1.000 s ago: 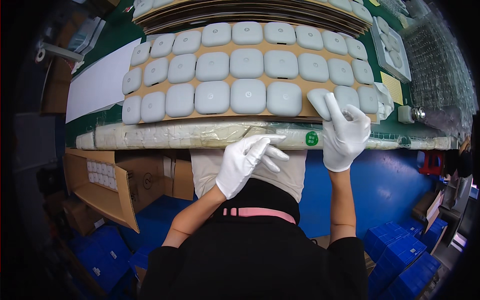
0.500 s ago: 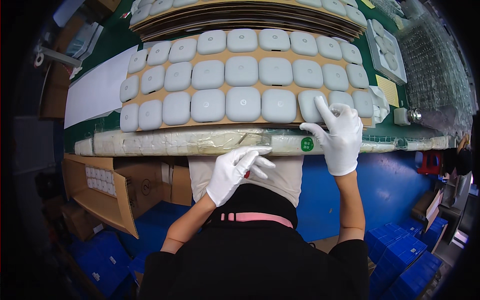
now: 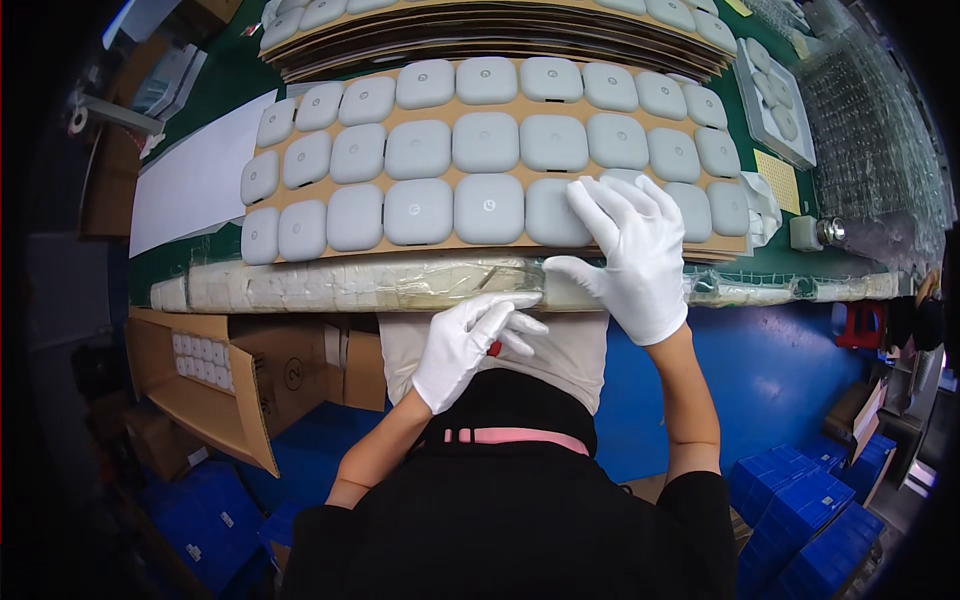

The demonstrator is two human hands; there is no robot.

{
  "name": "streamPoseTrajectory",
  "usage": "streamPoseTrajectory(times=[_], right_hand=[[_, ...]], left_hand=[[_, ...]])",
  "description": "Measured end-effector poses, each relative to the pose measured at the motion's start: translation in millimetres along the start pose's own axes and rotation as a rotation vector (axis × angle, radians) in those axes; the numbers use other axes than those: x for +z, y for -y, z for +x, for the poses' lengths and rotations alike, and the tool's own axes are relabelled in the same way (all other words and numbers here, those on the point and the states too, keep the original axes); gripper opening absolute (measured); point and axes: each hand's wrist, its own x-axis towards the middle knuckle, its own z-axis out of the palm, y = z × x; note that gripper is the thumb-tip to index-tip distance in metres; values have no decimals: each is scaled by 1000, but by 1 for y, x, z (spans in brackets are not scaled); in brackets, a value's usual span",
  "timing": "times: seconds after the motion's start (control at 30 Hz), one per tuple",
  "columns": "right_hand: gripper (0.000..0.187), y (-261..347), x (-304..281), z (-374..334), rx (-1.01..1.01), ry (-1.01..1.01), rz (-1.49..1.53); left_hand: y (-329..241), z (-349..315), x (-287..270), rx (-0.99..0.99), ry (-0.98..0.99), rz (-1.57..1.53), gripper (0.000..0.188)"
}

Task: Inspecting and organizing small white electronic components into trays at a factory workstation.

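Rows of light-grey rounded-square cases (image 3: pixel 488 208), each bearing a small round mark, lie on a tan cardboard sheet (image 3: pixel 440 251). My right hand (image 3: pixel 635 255), in a white glove, is over the right part of the nearest row. Its fingers are spread, with fingertips at a grey case (image 3: pixel 553 212) and covering most of its right neighbour; I cannot tell whether they touch. My left hand (image 3: pixel 468 348), also gloved in white, hovers in front of the table edge near my waist. Its fingers are loosely stretched and apart, and a small red spot shows beside them.
Behind the sheet rises a stack of cardboard layers (image 3: pixel 500 45) carrying more cases. A white tray (image 3: pixel 795 145) with parts and clear plastic packaging (image 3: pixel 870 130) stand at right. Padded wrapping (image 3: pixel 350 287) lines the table edge. An open carton (image 3: pixel 255 400) and blue crates (image 3: pixel 790 500) sit below.
My right hand has moved left along the nearest row, from the third case from the right toward the one beside it. My left hand has stayed in place.
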Motion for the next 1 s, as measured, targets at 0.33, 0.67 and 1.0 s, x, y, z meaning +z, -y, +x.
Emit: streamPoseTrajectory(times=[0.33, 0.67, 1.0], right_hand=[[47, -2, 2, 3, -163, 11, -31], [48, -15, 6, -13, -265, -313, 78], [41, 42, -12, -47, -166, -20, 104]], left_hand=[[-1, 5, -8, 65, -49, 12, 35], [-10, 8, -8, 155, -50, 7, 36], [-17, -11, 4, 241, -37, 241, 37]])
